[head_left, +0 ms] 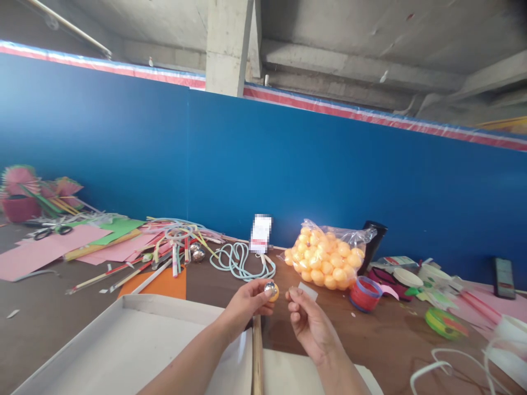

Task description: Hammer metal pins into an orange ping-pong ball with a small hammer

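My left hand (250, 305) grips an orange table tennis ball (272, 291) whose upper part has a shiny silver covering. A short gap to the right, the fingers of my right hand (308, 319) are pinched together. A small whitish flat piece (308, 291) shows at those fingertips; whether it is paper, foil or tape I cannot tell. Behind both hands, a clear plastic bag (325, 255) full of orange balls rests against the blue panel. Silver balls (197, 253) lie to the left, beside a coil of pale blue cord (242, 263).
A shallow white box (173, 312) stands at the near left, beside a wooden strip (257, 356). Coloured paper (53, 247), scissors (52, 232) and sticks crowd the left side. A red container (365, 293), a green tape roll (447, 322) and a phone (504, 278) are on the right.
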A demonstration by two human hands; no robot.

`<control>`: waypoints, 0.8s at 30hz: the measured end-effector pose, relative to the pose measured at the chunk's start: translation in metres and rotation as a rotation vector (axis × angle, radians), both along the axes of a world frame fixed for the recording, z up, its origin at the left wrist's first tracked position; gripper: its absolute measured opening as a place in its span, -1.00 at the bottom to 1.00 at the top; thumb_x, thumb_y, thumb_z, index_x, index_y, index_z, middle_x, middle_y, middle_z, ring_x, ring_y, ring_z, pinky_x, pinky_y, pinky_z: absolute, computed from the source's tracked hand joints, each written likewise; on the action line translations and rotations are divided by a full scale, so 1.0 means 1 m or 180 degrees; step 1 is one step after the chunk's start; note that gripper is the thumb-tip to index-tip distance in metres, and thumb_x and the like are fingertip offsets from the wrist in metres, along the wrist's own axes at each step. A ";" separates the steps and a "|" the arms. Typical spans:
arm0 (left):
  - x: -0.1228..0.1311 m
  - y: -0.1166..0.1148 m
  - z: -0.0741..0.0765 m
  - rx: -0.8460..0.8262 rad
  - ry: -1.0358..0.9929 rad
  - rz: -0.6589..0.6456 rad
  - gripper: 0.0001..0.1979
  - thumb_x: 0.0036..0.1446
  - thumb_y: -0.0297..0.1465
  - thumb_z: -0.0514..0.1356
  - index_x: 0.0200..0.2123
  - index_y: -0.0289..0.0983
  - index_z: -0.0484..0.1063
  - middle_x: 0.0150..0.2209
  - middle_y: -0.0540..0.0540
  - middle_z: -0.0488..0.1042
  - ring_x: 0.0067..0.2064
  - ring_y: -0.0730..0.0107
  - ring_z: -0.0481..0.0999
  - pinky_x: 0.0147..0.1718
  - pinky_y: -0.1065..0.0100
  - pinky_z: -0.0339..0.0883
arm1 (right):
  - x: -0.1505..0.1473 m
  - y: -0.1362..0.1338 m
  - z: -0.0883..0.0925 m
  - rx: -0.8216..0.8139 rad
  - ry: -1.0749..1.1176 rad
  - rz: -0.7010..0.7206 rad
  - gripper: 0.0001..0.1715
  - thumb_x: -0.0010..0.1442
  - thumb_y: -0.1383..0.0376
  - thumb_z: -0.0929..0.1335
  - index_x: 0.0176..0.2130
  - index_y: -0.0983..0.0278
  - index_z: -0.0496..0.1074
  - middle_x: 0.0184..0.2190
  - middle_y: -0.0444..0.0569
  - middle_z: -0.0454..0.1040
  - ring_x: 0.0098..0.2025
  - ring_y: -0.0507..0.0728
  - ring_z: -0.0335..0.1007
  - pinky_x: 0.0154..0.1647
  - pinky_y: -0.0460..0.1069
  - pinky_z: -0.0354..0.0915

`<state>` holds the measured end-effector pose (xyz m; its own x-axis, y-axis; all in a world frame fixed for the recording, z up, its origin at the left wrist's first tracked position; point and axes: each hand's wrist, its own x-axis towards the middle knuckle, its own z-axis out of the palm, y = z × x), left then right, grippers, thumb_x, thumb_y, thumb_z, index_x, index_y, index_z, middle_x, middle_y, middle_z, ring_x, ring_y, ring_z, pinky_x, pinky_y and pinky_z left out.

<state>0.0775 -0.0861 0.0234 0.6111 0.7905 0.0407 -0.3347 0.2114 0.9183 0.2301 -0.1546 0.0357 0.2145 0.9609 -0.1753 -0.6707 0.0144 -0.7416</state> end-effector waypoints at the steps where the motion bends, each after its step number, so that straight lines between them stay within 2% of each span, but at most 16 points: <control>1: 0.000 0.000 0.000 -0.0004 -0.0004 -0.0008 -0.57 -0.10 -0.23 0.29 -0.13 -0.28 0.40 -0.26 -0.12 0.43 -0.35 0.44 0.45 -0.33 0.36 0.33 | 0.000 0.000 0.000 0.0054 0.0045 -0.0028 -0.81 -0.07 0.38 0.47 -0.38 0.33 0.43 -0.46 -0.16 0.43 -0.58 -0.15 0.28 -0.67 -0.31 0.29; 6: 0.000 0.000 -0.001 0.0009 0.0011 -0.0003 -0.57 -0.08 -0.23 0.27 -0.12 -0.28 0.39 -0.26 -0.12 0.42 -0.33 0.43 0.45 -0.31 0.35 0.34 | 0.000 -0.001 0.003 0.0199 0.0061 -0.0030 -0.85 -0.04 0.35 0.46 -0.42 0.33 0.41 -0.49 -0.18 0.38 -0.58 -0.16 0.24 -0.66 -0.31 0.27; 12: 0.000 0.000 -0.001 -0.0007 -0.0018 0.0000 -0.55 -0.09 -0.23 0.28 -0.11 -0.28 0.39 -0.23 -0.14 0.43 -0.33 0.42 0.45 -0.31 0.35 0.35 | -0.004 -0.003 0.006 0.0139 -0.0347 0.0088 -0.81 -0.05 0.30 0.46 -0.41 0.32 0.41 -0.43 -0.18 0.39 -0.56 -0.15 0.25 -0.65 -0.30 0.27; 20: -0.001 -0.001 0.000 0.0106 0.0057 -0.0038 -0.54 -0.07 -0.24 0.27 -0.07 -0.27 0.37 -0.23 -0.13 0.41 -0.30 0.39 0.45 -0.30 0.34 0.35 | -0.009 -0.002 0.004 0.0155 -0.0715 0.0133 -0.81 -0.02 0.25 0.44 -0.43 0.32 0.40 -0.52 -0.22 0.32 -0.60 -0.15 0.18 -0.67 -0.29 0.22; 24: -0.001 -0.002 0.002 0.0202 0.0098 -0.0095 -0.52 -0.05 -0.23 0.25 -0.04 -0.28 0.34 -0.24 -0.14 0.41 -0.30 0.39 0.45 -0.31 0.34 0.34 | -0.009 -0.003 0.003 0.0212 -0.0848 0.0247 -0.80 0.00 0.26 0.44 -0.37 0.33 0.43 -0.51 -0.20 0.33 -0.58 -0.14 0.18 -0.64 -0.27 0.24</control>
<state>0.0764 -0.0883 0.0254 0.6361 0.7683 0.0708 -0.3004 0.1620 0.9400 0.2207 -0.1573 0.0389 0.1697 0.9838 -0.0585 -0.4533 0.0252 -0.8910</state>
